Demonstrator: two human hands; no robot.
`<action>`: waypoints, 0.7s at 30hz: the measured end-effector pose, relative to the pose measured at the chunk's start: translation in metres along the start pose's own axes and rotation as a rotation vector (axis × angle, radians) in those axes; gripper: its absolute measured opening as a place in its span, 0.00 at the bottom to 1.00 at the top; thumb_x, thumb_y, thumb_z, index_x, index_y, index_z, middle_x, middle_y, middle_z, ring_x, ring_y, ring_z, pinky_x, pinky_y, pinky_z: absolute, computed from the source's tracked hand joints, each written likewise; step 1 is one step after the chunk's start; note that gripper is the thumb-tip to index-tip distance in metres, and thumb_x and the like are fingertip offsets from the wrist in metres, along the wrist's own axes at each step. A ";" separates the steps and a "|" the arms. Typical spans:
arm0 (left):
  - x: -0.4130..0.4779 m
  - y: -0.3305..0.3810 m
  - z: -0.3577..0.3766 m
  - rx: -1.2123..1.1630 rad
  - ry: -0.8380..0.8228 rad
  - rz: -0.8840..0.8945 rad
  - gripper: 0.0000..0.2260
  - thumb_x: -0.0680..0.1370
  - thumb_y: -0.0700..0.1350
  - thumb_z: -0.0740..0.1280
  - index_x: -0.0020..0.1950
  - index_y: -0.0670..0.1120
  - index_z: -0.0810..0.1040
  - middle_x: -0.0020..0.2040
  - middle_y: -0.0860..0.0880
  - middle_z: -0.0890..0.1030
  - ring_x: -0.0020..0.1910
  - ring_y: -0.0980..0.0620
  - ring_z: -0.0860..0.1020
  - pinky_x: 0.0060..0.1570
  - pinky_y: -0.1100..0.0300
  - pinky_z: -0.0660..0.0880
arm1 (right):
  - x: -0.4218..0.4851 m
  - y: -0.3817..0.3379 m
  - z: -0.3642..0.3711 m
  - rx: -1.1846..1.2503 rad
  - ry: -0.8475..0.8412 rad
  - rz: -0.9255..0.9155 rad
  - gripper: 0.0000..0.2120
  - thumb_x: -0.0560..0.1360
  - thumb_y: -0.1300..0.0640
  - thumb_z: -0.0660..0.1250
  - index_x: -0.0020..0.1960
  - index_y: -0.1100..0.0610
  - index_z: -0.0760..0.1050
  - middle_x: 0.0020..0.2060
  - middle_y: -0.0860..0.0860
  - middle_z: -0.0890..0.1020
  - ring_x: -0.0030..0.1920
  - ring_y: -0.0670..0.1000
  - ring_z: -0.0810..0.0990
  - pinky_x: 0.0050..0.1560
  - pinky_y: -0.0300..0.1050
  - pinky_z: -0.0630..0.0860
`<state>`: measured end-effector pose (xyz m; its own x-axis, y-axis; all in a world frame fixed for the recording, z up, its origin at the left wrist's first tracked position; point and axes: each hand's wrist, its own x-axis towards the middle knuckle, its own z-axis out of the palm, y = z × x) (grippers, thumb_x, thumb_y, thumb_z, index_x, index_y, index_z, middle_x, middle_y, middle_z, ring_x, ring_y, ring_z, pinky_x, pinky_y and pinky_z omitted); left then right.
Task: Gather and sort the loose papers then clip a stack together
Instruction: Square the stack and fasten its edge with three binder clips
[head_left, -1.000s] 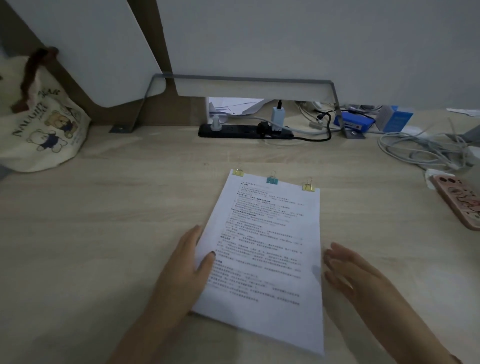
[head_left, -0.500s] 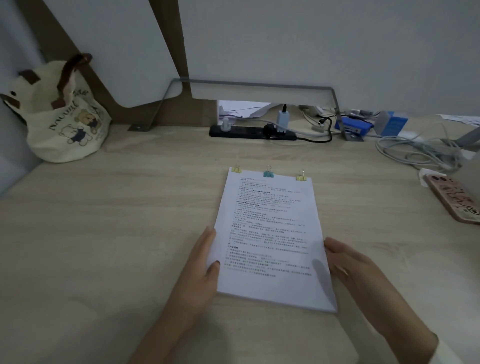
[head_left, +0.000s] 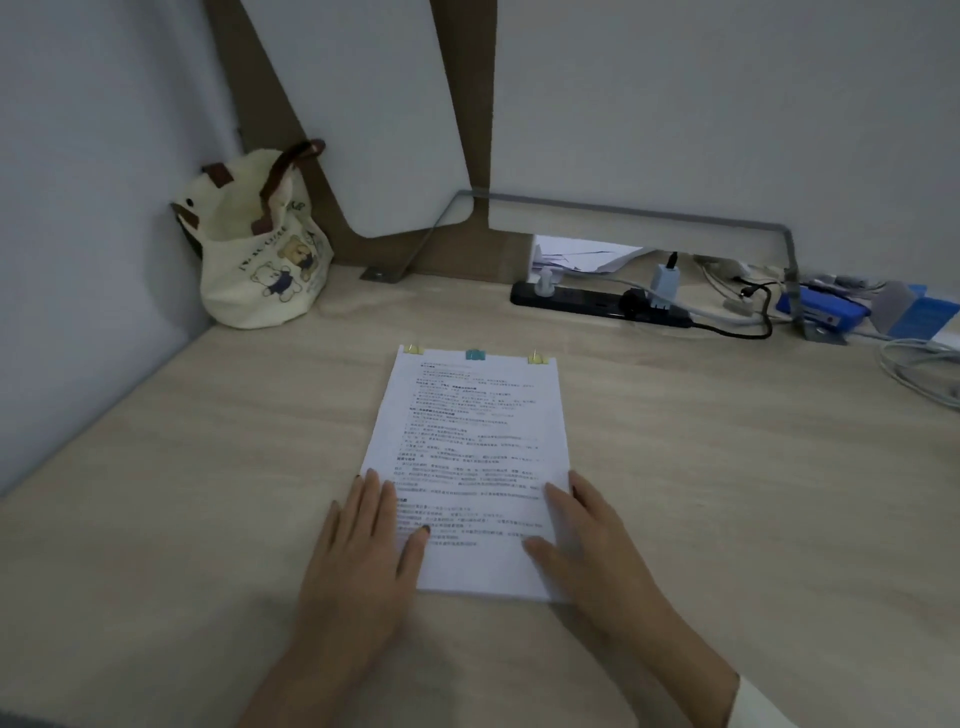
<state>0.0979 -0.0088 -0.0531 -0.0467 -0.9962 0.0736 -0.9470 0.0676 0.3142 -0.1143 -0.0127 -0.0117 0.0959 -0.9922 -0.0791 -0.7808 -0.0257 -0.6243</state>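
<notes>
A stack of printed white papers (head_left: 470, 447) lies flat on the light wooden desk (head_left: 727, 493), squared up and pointing away from me. Three small binder clips sit on its far edge: a yellow clip (head_left: 414, 349) at the left, a teal clip (head_left: 475, 355) in the middle, a second yellow clip (head_left: 540, 358) at the right. My left hand (head_left: 363, 551) rests flat at the stack's near left edge, thumb on the page. My right hand (head_left: 582, 540) lies flat on the near right edge, fingers straight.
A cream tote bag (head_left: 260, 249) with bear prints stands in the far left corner. A black power strip (head_left: 597, 304) with plugs and cables runs along the back. Blue items (head_left: 826, 312) and grey cables (head_left: 919, 369) crowd the far right. Loose paper (head_left: 576, 254) lies behind the strip.
My right hand has moved left onto the stack's right edge. The stack has turned straighter on the desk. My view has swung left, and the phone at the right is out of sight.
</notes>
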 end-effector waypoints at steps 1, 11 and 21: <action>0.006 -0.012 -0.002 0.018 0.072 -0.026 0.46 0.71 0.68 0.31 0.73 0.38 0.61 0.75 0.45 0.59 0.73 0.55 0.55 0.70 0.66 0.39 | 0.009 -0.008 0.012 -0.057 -0.007 -0.026 0.28 0.77 0.47 0.59 0.74 0.56 0.57 0.75 0.54 0.55 0.74 0.52 0.54 0.70 0.38 0.54; 0.092 -0.102 -0.027 0.051 0.060 -0.164 0.30 0.80 0.59 0.46 0.77 0.46 0.44 0.78 0.52 0.44 0.76 0.57 0.43 0.71 0.62 0.37 | 0.111 -0.054 0.079 -0.324 -0.007 -0.223 0.41 0.66 0.33 0.28 0.76 0.48 0.39 0.76 0.51 0.39 0.76 0.49 0.36 0.73 0.44 0.32; 0.138 -0.134 -0.030 0.010 0.046 -0.117 0.29 0.80 0.57 0.48 0.77 0.47 0.44 0.78 0.52 0.45 0.76 0.57 0.43 0.73 0.61 0.39 | 0.151 -0.071 0.093 -0.343 -0.007 -0.203 0.39 0.68 0.34 0.29 0.76 0.50 0.38 0.76 0.53 0.38 0.76 0.50 0.35 0.73 0.45 0.32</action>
<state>0.2276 -0.1537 -0.0569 0.0793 -0.9936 0.0807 -0.9482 -0.0501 0.3138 0.0134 -0.1499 -0.0516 0.2731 -0.9619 0.0131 -0.9061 -0.2618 -0.3325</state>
